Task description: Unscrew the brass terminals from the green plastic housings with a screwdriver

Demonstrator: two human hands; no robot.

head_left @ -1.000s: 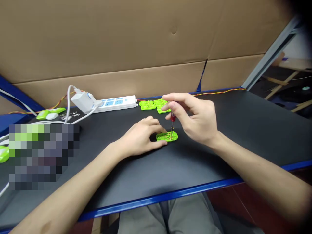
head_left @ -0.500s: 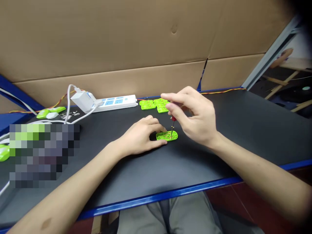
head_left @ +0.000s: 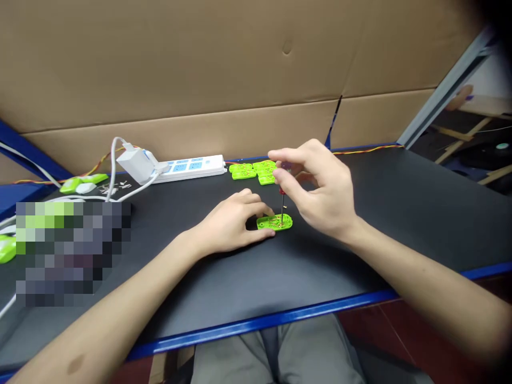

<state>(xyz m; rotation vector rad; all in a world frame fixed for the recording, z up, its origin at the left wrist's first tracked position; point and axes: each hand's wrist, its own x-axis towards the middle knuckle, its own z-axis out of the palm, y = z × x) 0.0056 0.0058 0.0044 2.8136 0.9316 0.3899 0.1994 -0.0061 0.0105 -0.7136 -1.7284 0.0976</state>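
Observation:
A green plastic case half (head_left: 286, 220) with small brass-coloured parts inside lies on the black table. My left hand (head_left: 240, 221) rests beside it, thumb and fingers gripping its left end from both sides. Above it, my right hand (head_left: 320, 186) is closed around a screwdriver (head_left: 282, 205) with a red handle, mostly hidden by the fingers. The screwdriver stands nearly upright, its tip down among the parts in the case. A tiny brass-coloured piece shows on its shaft. Behind the hands lie several similar green case pieces (head_left: 243, 171), partly covered by my right hand.
At the back stands a white power strip (head_left: 196, 169) with a white charger (head_left: 136, 165) and cables. Left of it lie green-and-white pieces (head_left: 82, 184) and small white bits (head_left: 116, 188). A blurred-out patch (head_left: 72, 253) covers the left side. A blue edge (head_left: 256, 321) borders the table's front.
My right hand's fingers have shifted slightly on the screwdriver, which now stands more upright. My left hand and the green case half keep their places.

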